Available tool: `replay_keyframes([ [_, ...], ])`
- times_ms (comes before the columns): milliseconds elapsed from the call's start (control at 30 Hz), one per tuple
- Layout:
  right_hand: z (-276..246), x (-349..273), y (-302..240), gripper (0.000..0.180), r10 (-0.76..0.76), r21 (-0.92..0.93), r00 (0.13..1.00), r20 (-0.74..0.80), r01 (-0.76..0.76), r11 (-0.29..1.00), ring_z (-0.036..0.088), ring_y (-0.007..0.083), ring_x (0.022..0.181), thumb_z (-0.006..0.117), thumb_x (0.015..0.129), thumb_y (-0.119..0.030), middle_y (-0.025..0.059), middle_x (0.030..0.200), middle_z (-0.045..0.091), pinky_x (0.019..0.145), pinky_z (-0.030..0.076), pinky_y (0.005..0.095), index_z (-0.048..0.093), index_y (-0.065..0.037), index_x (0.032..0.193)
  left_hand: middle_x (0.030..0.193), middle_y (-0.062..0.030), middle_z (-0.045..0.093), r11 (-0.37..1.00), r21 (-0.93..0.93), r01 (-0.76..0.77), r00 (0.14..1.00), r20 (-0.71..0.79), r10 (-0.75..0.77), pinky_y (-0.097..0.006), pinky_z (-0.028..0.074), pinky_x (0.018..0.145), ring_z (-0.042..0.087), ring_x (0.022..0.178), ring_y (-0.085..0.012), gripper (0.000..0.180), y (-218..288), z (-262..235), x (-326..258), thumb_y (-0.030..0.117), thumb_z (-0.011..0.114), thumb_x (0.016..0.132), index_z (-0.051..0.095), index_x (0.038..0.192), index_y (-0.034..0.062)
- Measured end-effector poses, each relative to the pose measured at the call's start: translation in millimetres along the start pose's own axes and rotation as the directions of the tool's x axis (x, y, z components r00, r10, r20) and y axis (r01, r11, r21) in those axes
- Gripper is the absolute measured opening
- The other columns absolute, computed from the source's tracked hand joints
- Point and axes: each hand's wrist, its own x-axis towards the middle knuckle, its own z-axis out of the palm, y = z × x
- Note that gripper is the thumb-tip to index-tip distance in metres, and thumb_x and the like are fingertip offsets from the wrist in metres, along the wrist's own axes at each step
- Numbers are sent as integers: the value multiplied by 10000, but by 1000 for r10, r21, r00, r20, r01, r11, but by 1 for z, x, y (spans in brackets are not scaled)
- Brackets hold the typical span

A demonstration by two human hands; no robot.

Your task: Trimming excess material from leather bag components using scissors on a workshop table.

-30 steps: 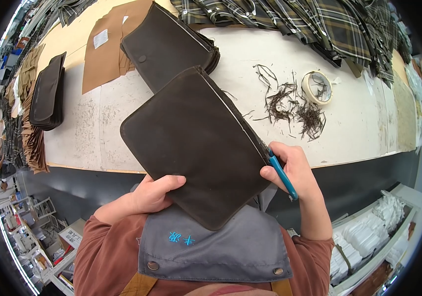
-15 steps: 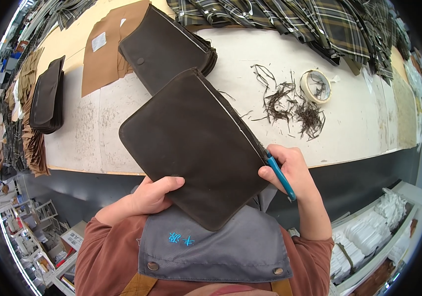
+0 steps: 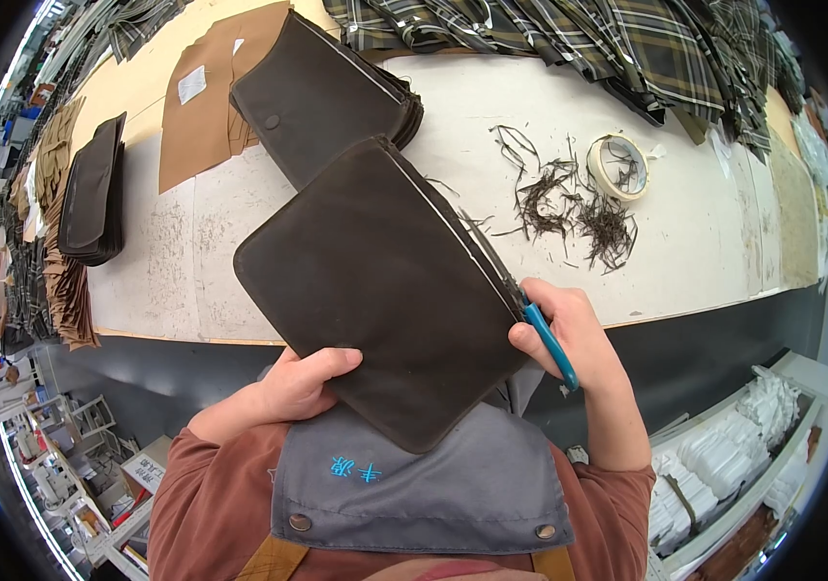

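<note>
The left hand pinches the dark panel at lower left; the right hand, nearer its long right edge, grips blue scissors pointing upper left along it.

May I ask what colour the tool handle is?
The tool handle is teal, clearest in the head view.

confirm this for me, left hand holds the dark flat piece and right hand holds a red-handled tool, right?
The colour is wrong: the head view shows a blue-handled tool in the right hand. The left hand does hold the dark flat piece.
</note>
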Motion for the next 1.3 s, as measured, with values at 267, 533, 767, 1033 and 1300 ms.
replay_keyframes([
  [267, -3, 15, -9, 566, 29, -69, 999, 32, -27, 997, 485, 313, 540, 674, 752, -537, 136, 569, 458, 544, 413, 368, 464, -14, 707, 1272, -186, 499, 1000, 16, 11, 999, 41, -12, -445, 418, 998, 520, 1158, -306, 476, -1, -1, 1, 19, 489, 825, 399, 1290, -31],
  [533, 0, 21, -10, 554, 21, -1, 1000, -4, -21, 1000, 458, 261, 499, 706, 735, -515, 114, 542, 456, 517, 410, 337, 479, -12, 676, 1300, -170, 478, 999, 12, 43, 998, 38, -43, -434, 404, 1013, 492, 1192, -289, 482, 0, -1, 2, 18, 482, 836, 386, 1307, -16],
  [767, 3, 20, -7, 596, 12, 18, 1000, -15, -12, 1000, 414, 229, 479, 701, 736, -547, 110, 520, 423, 498, 397, 323, 460, -7, 657, 1317, -107, 471, 999, 15, 29, 987, 160, -31, -359, 373, 1019, 465, 1203, -215, 428, -1, -7, 3, 85, 462, 906, 398, 1322, 12],
  [1033, 3, 19, -5, 620, 13, 34, 1000, -21, -12, 999, 343, 219, 488, 718, 723, -540, 110, 515, 372, 477, 355, 330, 430, 3, 640, 1314, -162, 467, 996, 38, 75, 994, 71, -78, -429, 380, 1029, 468, 1213, -290, 474, -1, -8, 4, 30, 468, 858, 374, 1321, -8],
  [1300, 8, 17, 2, 619, -39, 102, 994, -100, 50, 994, 292, 140, 500, 752, 708, -506, 51, 513, 327, 447, 308, 285, 389, -15, 609, 1293, -121, 487, 995, 78, 55, 990, 126, -65, -372, 380, 1001, 478, 1180, -233, 418, -1, -10, 4, 87, 468, 891, 419, 1296, -8],
])
